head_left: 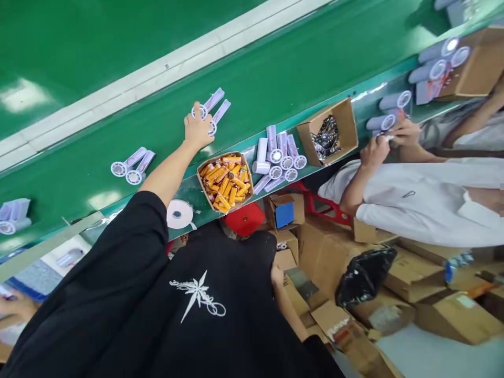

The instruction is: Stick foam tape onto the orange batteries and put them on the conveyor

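Observation:
My left hand (199, 128) reaches over the green conveyor belt, fingers closed around the round ends of two lavender handheld fan housings (214, 98). Their flat handles point up and right, away from me. Near that forearm, an open cardboard box (199, 178) is full of orange wrapped cylindrical batteries (228, 184). My right hand (276, 275) hangs low beside my black shirt, its fingers mostly hidden. To the right of the batteries lies a cluster of similar lavender housings (275, 156), some standing and some lying down.
Two housings (134, 177) lie on the belt at left. A white tape roll (180, 214) sits at the ledge. A carton (346, 126) holds dark parts. At right, a co-worker's hands (389, 139) handle small pieces. Cardboard boxes (413, 273) and a red stool (323, 205) stand below.

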Motion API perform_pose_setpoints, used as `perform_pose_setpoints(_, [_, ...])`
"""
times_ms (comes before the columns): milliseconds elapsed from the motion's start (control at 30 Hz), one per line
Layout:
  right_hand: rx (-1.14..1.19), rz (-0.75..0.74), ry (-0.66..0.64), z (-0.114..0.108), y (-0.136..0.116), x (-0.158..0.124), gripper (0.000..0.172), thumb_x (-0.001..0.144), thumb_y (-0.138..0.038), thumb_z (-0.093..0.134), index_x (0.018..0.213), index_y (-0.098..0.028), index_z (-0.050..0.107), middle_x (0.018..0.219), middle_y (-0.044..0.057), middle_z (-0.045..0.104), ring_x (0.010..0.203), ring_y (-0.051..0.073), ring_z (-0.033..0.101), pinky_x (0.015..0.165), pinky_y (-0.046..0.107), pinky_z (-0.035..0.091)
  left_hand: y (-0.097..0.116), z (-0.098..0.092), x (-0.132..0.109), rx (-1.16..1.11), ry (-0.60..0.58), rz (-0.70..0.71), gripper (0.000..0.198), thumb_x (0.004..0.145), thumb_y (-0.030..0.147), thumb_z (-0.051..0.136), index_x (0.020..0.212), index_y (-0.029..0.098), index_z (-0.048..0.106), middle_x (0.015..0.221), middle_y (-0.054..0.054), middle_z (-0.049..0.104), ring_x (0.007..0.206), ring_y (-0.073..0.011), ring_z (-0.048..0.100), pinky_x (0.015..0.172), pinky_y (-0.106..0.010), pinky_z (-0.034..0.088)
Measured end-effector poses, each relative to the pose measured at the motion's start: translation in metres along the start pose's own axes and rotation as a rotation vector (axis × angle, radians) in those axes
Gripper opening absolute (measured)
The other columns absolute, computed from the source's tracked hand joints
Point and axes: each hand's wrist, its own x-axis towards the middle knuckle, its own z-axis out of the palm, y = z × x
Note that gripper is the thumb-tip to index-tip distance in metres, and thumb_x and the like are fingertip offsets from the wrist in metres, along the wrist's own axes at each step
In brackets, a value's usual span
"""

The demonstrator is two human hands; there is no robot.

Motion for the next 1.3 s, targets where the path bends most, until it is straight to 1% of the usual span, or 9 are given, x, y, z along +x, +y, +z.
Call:
perform_pose_setpoints(133, [0.068, 0.085, -0.033, -0.011, 0.0, 0.038, 0.033, 0.108, -0.048, 0.07, 0.101, -0.016, 0.073, 0.101, 0.004, 0.075, 0.092, 0.021, 0.073, 0.085, 0.039, 0.063, -0.004, -0.016, -0.034, -0.051, 0.064, -0.011, 0.073, 0.086, 0.048, 0.086, 0.14, 0.004, 0.068, 0.181, -0.023, 0.02, 0.155, -0.0375, 0.04, 0.134, -0.056, 0.024])
perform_pose_setpoints(267, [0.172, -0.086, -0.011, -0.031, -0.03, 0.068, 0.042, 0.098, -0.059, 0.064, 0.08, -0.021, 0.064, 0.081, 0.007, 0.072, 0.087, 0.028, 0.071, 0.086, 0.043, 0.059, -0.048, -0.037, -0.147, -0.116, 0.306, -0.24, 0.066, 0.075, 0.043, 0.094, 0.131, 0.015, 0.071, 0.176, -0.02, 0.025, 0.159, -0.049, 0.039, 0.131, -0.062, 0.039])
perform_pose_setpoints(467, [0.277, -0.799, -0.519, -0.004, -0.158, 0.037, 0.087, 0.076, -0.073, 0.085, 0.145, -0.024, 0.065, 0.15, 0.018, 0.07, 0.133, 0.034, 0.07, 0.117, 0.052, 0.055, -0.044, -0.02, -0.341, -0.157, 0.379, -0.62, 0.065, 0.074, 0.049, 0.091, 0.128, 0.016, 0.073, 0.169, -0.024, 0.026, 0.155, -0.0512, 0.046, 0.127, -0.062, 0.045])
perform_pose_setpoints(567, [0.372, -1.081, -0.901, 0.027, -0.214, 0.007, 0.131, 0.073, -0.082, 0.088, 0.176, -0.032, 0.024, 0.18, 0.02, 0.038, 0.157, 0.037, 0.054, 0.125, 0.06, 0.05, 0.016, -0.002, -0.36, -0.122, 0.349, -0.635, 0.059, 0.075, 0.049, 0.092, 0.124, 0.02, 0.076, 0.168, -0.024, 0.033, 0.159, -0.0518, 0.04, 0.125, -0.062, 0.046])
perform_pose_setpoints(700, [0.283, -1.366, -0.725, 0.032, -0.269, 0.019, 0.093, 0.1, -0.069, 0.067, 0.174, -0.026, 0.03, 0.176, 0.02, 0.043, 0.161, 0.035, 0.048, 0.131, 0.061, 0.043, 0.053, 0.028, -0.356, -0.145, 0.426, -0.827, 0.059, 0.076, 0.049, 0.093, 0.126, 0.021, 0.077, 0.166, -0.025, 0.033, 0.155, -0.0529, 0.044, 0.118, -0.064, 0.05])
perform_pose_setpoints(833, [-0.453, -1.862, -0.704, 0.064, -0.332, 0.018, 0.046, 0.109, -0.042, 0.06, 0.147, -0.017, 0.066, 0.146, 0.018, 0.07, 0.141, 0.035, 0.061, 0.129, 0.058, 0.043, 0.042, 0.062, -0.408, -0.112, 0.713, -1.108, 0.062, 0.073, 0.05, 0.092, 0.122, 0.017, 0.075, 0.164, -0.022, 0.026, 0.157, -0.0508, 0.041, 0.126, -0.06, 0.047])
perform_pose_setpoints(933, [-0.906, -2.021, -0.736, 0.13, -0.35, -0.034, 0.069, 0.104, -0.047, 0.073, 0.161, -0.014, 0.054, 0.163, 0.018, 0.06, 0.147, 0.035, 0.053, 0.126, 0.055, 0.046, 0.042, 0.084, -0.463, -0.118, 0.825, -1.289, 0.066, 0.075, 0.055, 0.088, 0.126, 0.016, 0.071, 0.164, -0.021, 0.02, 0.157, -0.047, 0.04, 0.129, -0.056, 0.046])
perform_pose_setpoints(1100, [-1.069, -1.988, -0.705, 0.21, -0.329, -0.091, 0.081, 0.095, -0.025, 0.085, 0.164, -0.007, 0.047, 0.171, 0.021, 0.048, 0.149, 0.033, 0.045, 0.125, 0.052, 0.045, 0.033, 0.115, -0.511, -0.234, 0.675, -1.389, 0.065, 0.074, 0.057, 0.087, 0.122, 0.015, 0.073, 0.164, -0.023, 0.022, 0.153, -0.0514, 0.044, 0.129, -0.064, 0.043])
perform_pose_setpoints(1300, [-1.166, -1.945, -0.665, 0.209, -0.329, -0.069, 0.075, 0.09, -0.009, 0.081, 0.16, -0.019, 0.055, 0.164, 0.02, 0.051, 0.144, 0.037, 0.046, 0.114, 0.057, 0.054, -0.02, 0.132, -0.524, -0.257, 0.511, -1.223, 0.064, 0.079, 0.058, 0.082, 0.127, 0.017, 0.075, 0.163, -0.026, 0.03, 0.157, -0.053, 0.038, 0.123, -0.07, 0.046])
